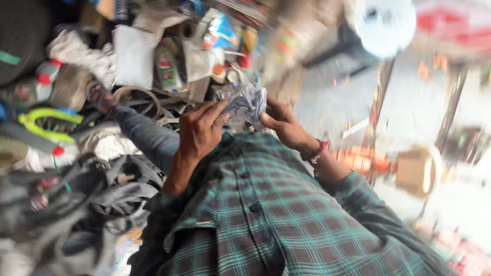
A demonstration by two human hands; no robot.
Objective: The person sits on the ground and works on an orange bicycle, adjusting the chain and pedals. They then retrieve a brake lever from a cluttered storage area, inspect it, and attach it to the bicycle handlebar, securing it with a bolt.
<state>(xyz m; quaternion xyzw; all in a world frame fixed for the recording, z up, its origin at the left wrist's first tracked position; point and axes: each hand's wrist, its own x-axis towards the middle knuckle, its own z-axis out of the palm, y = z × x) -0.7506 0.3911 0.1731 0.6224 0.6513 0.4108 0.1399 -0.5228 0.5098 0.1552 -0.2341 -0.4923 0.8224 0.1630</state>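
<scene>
Both of my hands are raised in front of my green plaid shirt (266,220), and the view is blurred. My left hand (200,132) and my right hand (283,124) each pinch a side of a small crumpled silvery-grey wrapper (248,104). A red thread band (319,151) circles my right wrist. My knee in blue jeans (148,135) shows just left of my left hand.
A dense heap of clutter fills the left: green-yellow handled pliers (46,125), small bottles (166,66), white packets (134,53), grey straps and bags (76,199). A white round object (386,23) sits top right; an orange thing (363,161) and a brown box (417,171) lie at the right.
</scene>
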